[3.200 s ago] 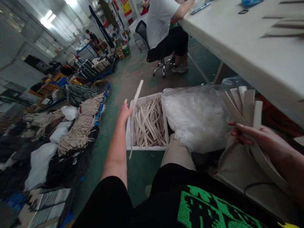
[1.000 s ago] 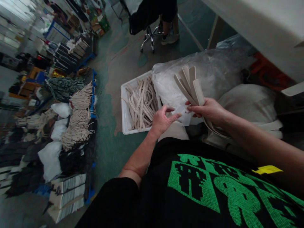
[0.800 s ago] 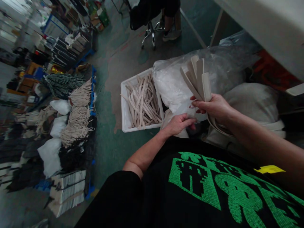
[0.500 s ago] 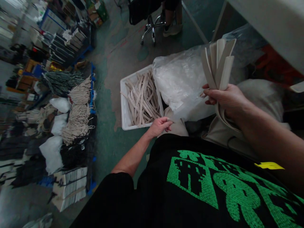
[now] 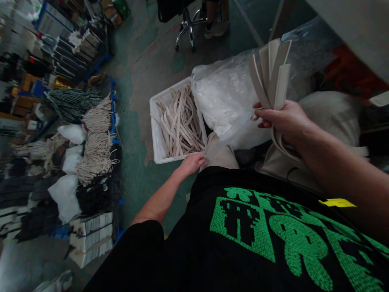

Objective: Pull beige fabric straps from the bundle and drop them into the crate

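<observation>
Beige flat fabric strips [image 5: 270, 77], gathered in a fan, stand up from the closed grasp of the right hand [image 5: 284, 119]; their lower lengths curve down below the fist. Change in the last second: hands parted. The left hand [image 5: 193, 163] was just beside the right one's fingers, and is now over by the near corner of the white rectangular plastic tray [image 5: 155, 138]. Thin translucent plastic film [image 5: 243, 136] stretches between, its end seemingly pinched in the left fingers. Reads as the film being drawn aside while the bundle is kept clear; a judgement. Whether it belongs to the clear bulging plastic bag [image 5: 223, 97] with white contents, cannot tell.

Positions: bundle above the right fist, in front of the bag's right part. Loose, tangled beige strips [image 5: 179, 121] lie in the tray, just beyond the left hand and apart from its fingers.
</observation>
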Motion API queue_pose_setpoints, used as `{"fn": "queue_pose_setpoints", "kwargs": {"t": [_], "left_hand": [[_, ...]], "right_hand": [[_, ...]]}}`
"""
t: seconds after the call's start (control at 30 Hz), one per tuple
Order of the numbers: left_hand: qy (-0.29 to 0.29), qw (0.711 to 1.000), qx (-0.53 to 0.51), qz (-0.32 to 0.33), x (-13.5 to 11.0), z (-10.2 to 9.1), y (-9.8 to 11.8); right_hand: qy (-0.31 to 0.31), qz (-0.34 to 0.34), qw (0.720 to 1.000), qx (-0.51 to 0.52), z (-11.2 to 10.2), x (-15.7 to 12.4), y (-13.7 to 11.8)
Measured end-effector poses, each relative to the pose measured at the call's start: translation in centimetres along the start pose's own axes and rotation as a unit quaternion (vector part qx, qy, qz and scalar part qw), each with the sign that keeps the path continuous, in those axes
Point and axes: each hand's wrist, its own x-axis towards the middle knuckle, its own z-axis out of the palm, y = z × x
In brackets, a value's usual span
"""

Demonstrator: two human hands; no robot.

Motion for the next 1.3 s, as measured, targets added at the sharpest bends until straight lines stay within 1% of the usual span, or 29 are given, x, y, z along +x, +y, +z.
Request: {"fn": "queue_pose_setpoints", "kwargs": {"t": [0.1, 0.23, 0.3, 0.33, 0.4, 0.43, 0.47, 0.5, 0.53, 0.6, 0.63, 0.67, 0.7, 0.73, 0.77, 0.8, 0.83, 0.9, 0.97, 1.03, 1.1, 1.13, 1.17, 1.23, 1.3], "left_hand": [[-0.012, 0.998, 0.066, -0.016, 0.1, -0.6, 0.6], [-0.01, 0.997, 0.076, -0.016, -0.2, -1.0, 0.8], [0.003, 0.999, 0.033, -0.013, -0.3, -0.7, 0.6], [0.011, 1.0, -0.009, -0.016, -0.3, -0.5, 0.5], [0.026, 0.99, -0.135, -0.029, -0.2, 0.0, 0.4], [0.035, 0.975, -0.214, -0.038, 0.0, 0.2, 0.5], [0.05, 0.951, -0.3, -0.048, 0.3, 0.3, 0.7], [0.071, 0.917, -0.388, -0.058, 0.7, 0.3, 1.0], [0.097, 0.874, -0.472, -0.071, 1.1, 0.2, 1.4], [0.147, 0.77, -0.612, -0.104, 2.2, -0.4, 2.5], [0.163, 0.72, -0.664, -0.122, 2.8, -0.7, 3.2], [0.168, 0.677, -0.703, -0.136, 3.3, -1.1, 4.1], [0.165, 0.646, -0.732, -0.143, 3.9, -1.3, 4.9], [0.155, 0.625, -0.752, -0.144, 4.3, -1.5, 5.9], [0.143, 0.614, -0.764, -0.139, 4.7, -1.6, 6.8], [0.131, 0.611, -0.77, -0.132, 5.1, -1.5, 7.7], [0.122, 0.614, -0.77, -0.125, 5.4, -1.5, 8.5], [0.117, 0.628, -0.76, -0.116, 5.9, -1.2, 9.9], [0.129, 0.646, -0.744, -0.113, 6.3, -1.1, 10.7], [0.151, 0.66, -0.728, -0.11, 6.4, -1.3, 11.1], [0.174, 0.658, -0.725, -0.108, 6.3, -1.5, 11.2], [0.183, 0.647, -0.732, -0.106, 6.2, -1.6, 11.1], [0.19, 0.631, -0.745, -0.102, 6.1, -1.7, 11.1], [0.199, 0.59, -0.778, -0.089, 5.9, -1.7, 10.8], [0.207, 0.552, -0.804, -0.079, 5.9, -1.7, 10.5]], "right_hand": [[-0.002, -0.008, 1.0, -0.003, 0.0, 0.1, 0.1], [-0.011, -0.027, 1.0, -0.006, -0.2, 0.4, 0.6], [-0.015, -0.031, 0.999, -0.007, -0.4, 0.7, 0.9], [-0.014, -0.033, 0.999, -0.008, -0.5, 0.9, 1.1], [-0.012, -0.037, 0.999, -0.011, -0.8, 1.3, 1.5], [-0.011, -0.041, 0.999, -0.012, -0.9, 1.5, 1.7], [-0.011, -0.045, 0.999, -0.013, -1.0, 1.7, 2.0], [-0.007, -0.051, 0.999, -0.016, -1.1, 2.0, 2.2], [-0.003, -0.057, 0.998, -0.018, -1.1, 2.2, 2.5], [-0.001, -0.062, 0.998, -0.026, -1.1, 2.4, 2.8], [-0.011, -0.058, 0.998, -0.03, -1.0, 2.4, 2.8], [-0.033, -0.052, 0.998, -0.034, -0.9, 2.3, 2.8], [-0.06, -0.044, 0.996, -0.039, -0.7, 2.1, 2.8], [-0.089, -0.039, 0.994, -0.043, -0.6, 1.9, 2.7], [-0.115, -0.034, 0.992, -0.048, -0.5, 1.6, 2.6], [-0.136, -0.033, 0.989, -0.052, -0.4, 1.3, 2.5], [-0.152, -0.033, 0.986, -0.053, -0.3, 1.0, 2.4], [-0.173, -0.034, 0.983, -0.047, -0.3, 0.4, 2.2], [-0.181, -0.035, 0.982, -0.034, -0.5, -0.1, 2.1], [-0.18, -0.029, 0.983, -0.026, -0.8, -0.6, 1.9], [-0.192, -0.021, 0.98, -0.041, -1.1, -1.1, 1.7], [-0.21, -0.017, 0.976, -0.062, -1.2, -1.2, 1.7], [-0.229, -0.017, 0.969, -0.085, -1.3, -1.3, 1.8], [-0.259, -0.016, 0.959, -0.114, -1.3, -1.2, 1.9], [-0.273, -0.023, 0.954, -0.122, -1.2, -1.1, 1.9]]}}
